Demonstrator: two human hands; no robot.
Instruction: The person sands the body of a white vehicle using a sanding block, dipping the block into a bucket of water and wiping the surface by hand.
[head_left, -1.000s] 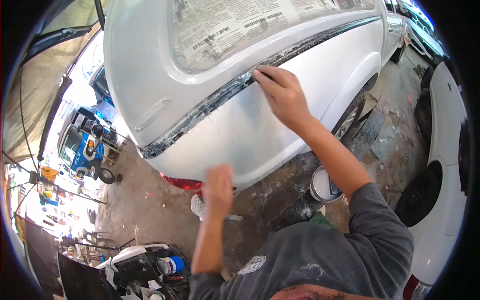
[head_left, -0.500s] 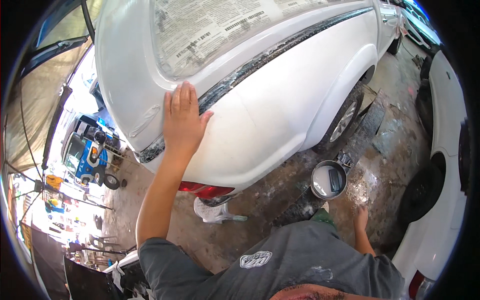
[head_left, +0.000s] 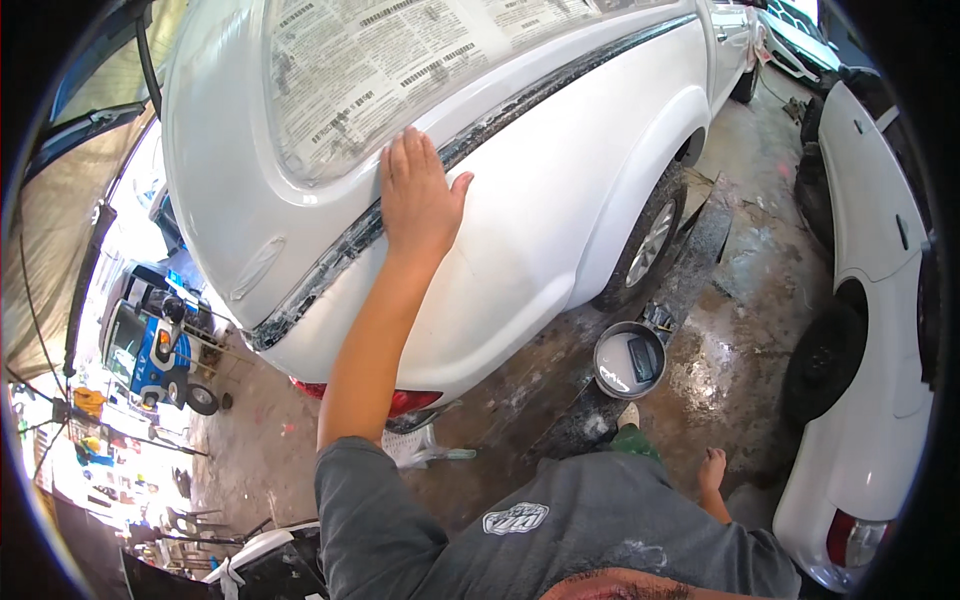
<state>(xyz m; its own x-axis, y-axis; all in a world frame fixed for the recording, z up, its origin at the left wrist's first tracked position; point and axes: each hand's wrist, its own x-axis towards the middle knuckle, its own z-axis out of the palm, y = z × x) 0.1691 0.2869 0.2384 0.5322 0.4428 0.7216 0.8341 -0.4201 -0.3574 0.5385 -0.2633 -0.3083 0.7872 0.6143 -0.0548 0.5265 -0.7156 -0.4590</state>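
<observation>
My left hand (head_left: 418,203) lies flat on the white vehicle (head_left: 540,190), fingers stretched out and pointing up, palm hidden. It rests across the dark, scuffed strip (head_left: 335,262) that runs along the body, just below a window covered with newspaper (head_left: 370,75). No tool shows under it. Low at my right side, apart from everything, hangs my right hand (head_left: 712,468), its fingers loosely curled and nothing visible in them. A round bucket (head_left: 601,372) of cloudy liquid stands on the floor near my foot, with a dark block (head_left: 641,358) in it.
A second white car (head_left: 850,400) stands close on my right, with a dark wheel (head_left: 822,368) beside it. Under the rear corner sits a white plastic piece (head_left: 410,447). A dark plank (head_left: 690,262) lies by the rear wheel (head_left: 648,240). A blue vehicle (head_left: 150,345) is at far left.
My left hand has slid forward along the strip, away from the rear corner. My right hand has swung a little lower and closer to my body. The view has shifted right.
</observation>
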